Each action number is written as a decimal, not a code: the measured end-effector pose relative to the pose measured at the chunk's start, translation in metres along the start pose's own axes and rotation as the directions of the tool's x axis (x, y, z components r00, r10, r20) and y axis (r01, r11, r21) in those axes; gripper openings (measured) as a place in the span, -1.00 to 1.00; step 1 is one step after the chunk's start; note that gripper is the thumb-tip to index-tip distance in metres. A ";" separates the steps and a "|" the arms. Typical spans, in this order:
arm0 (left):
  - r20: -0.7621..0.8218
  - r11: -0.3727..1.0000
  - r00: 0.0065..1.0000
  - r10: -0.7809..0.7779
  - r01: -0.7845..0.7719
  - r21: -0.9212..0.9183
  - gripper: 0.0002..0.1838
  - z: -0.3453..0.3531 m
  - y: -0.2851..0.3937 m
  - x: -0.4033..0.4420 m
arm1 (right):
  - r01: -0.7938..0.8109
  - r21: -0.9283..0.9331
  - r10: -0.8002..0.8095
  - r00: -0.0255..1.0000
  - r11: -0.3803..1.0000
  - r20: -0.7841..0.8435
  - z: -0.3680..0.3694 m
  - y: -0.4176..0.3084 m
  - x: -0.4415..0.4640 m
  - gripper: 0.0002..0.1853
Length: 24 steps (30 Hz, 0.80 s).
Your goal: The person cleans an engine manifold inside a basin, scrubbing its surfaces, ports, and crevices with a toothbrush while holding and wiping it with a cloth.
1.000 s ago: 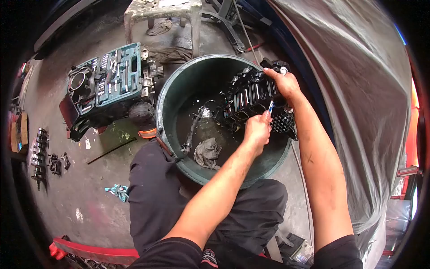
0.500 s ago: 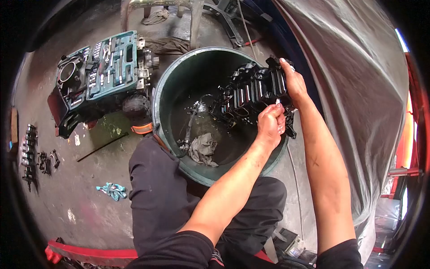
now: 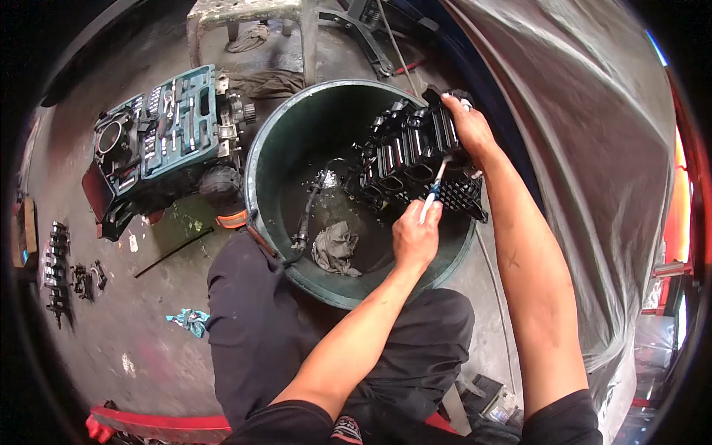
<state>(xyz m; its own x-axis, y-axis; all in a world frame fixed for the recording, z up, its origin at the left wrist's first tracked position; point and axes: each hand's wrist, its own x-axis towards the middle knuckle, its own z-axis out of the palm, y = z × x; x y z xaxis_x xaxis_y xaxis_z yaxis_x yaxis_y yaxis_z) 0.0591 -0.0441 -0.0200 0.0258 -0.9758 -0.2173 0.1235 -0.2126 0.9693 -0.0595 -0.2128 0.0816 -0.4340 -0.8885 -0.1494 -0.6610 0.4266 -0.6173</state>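
Observation:
A wet black engine part [image 3: 404, 152], with a row of openings along its side, is held tilted over the right half of a large round green tub [image 3: 261, 141]. My right hand [image 3: 472, 132] grips its upper right end, thumb on top; the other fingers are mostly hidden behind it. Closed around a white and blue toothbrush [image 3: 432, 194], my left hand [image 3: 415, 236] is just below the part. The brush's tip reaches the part's side near its right end. Inside the tub lie a dark pipe-like piece [image 3: 310, 211] and a crumpled grey rag [image 3: 336, 248].
An open green socket set case [image 3: 178, 122] rests on engine components to the left. A crankshaft [image 3: 56, 271] and small metal pieces [image 3: 87, 279] lie on the floor, with a blue cloth [image 3: 191, 321] nearer me. A grey cover [image 3: 586, 163] hangs at right; a stool [image 3: 248, 13] stands behind.
My left hand has drawn back down and left from the engine part, so more of the toothbrush shows. My right hand keeps its grip on the part, and the view has shifted slightly.

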 end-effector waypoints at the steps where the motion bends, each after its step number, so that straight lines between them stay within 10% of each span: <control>1: -0.007 0.994 0.999 -0.044 0.045 0.097 -0.60 -0.008 -0.003 -0.010 | -0.026 0.028 0.026 0.999 0.999 0.025 0.001 -0.003 -0.006 -0.07; 11: -0.121 0.863 0.905 0.407 -0.337 0.376 -0.74 -0.006 -0.004 -0.045 | 0.030 -0.034 -0.030 1.000 0.999 0.005 0.003 0.003 -0.004 -0.12; 24: 0.021 0.706 0.900 0.436 -0.356 0.612 -0.66 -0.008 -0.002 -0.032 | -0.006 -0.091 0.006 1.000 0.996 0.002 -0.002 -0.009 -0.018 -0.03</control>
<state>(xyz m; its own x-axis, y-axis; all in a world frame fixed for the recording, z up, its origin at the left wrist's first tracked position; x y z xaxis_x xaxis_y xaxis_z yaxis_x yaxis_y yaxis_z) 0.0659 -0.0120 -0.0160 0.0558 -0.9718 0.2292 -0.5293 0.1658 0.8321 -0.0470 -0.2006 0.0911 -0.4367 -0.8862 -0.1546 -0.7113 0.4454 -0.5438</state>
